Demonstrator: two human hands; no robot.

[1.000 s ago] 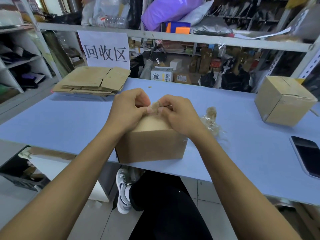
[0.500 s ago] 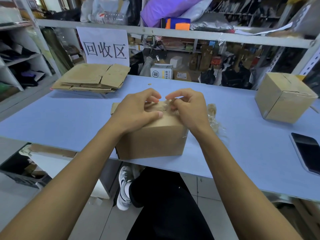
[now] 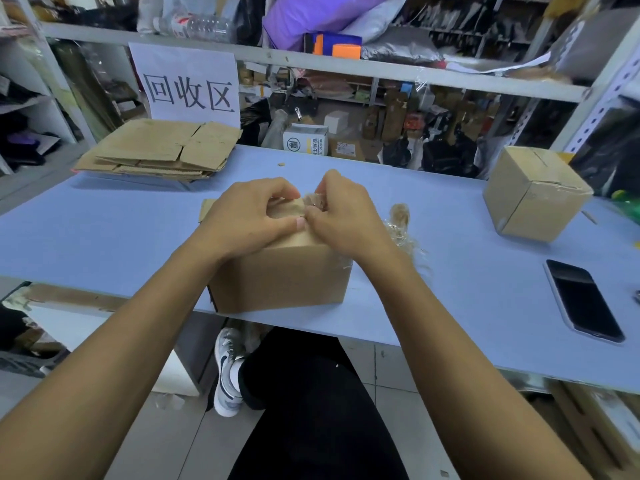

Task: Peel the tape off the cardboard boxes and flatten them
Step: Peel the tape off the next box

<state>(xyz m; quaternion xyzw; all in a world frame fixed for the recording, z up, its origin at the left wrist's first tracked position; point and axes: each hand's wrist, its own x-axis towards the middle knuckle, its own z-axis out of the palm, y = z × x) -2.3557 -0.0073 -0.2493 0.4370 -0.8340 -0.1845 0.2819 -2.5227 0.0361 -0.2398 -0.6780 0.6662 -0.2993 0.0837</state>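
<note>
At the near edge of the pale blue surface (image 3: 104, 233) stands a small cardboard box (image 3: 280, 278), its front face toward the viewer, one corner just over the lip. Both hands work on its top. Left hand (image 3: 249, 216) lies over the box's left upper side, fingers curled, thumb pressing down at the middle of the top, beside a lifted flap. Right hand (image 3: 343, 216) meets it from the right; thumb and forefinger are pinched together on a bit of clear tape (image 3: 313, 200) raised at the box's far top edge. How much tape remains stuck I cannot tell; the hands cover most of the top. Just right of the box, behind the right wrist, sits a crumpled wad of peeled tape (image 3: 401, 230) with brown paper fibres in it. Well right of the box, a second box (image 3: 535, 194), closed and tilted on one edge. Right of the box and nearer the viewer, a dark phone (image 3: 585, 301) lies face up. Far left behind the box, a stack of flattened cardboard (image 3: 162, 150), and behind that a white paper sign (image 3: 188, 84) with black characters hanging from a shelf rail. Below the surface, under the box, a dark-trousered leg and a white sneaker (image 3: 227, 372) on tiled floor.
</note>
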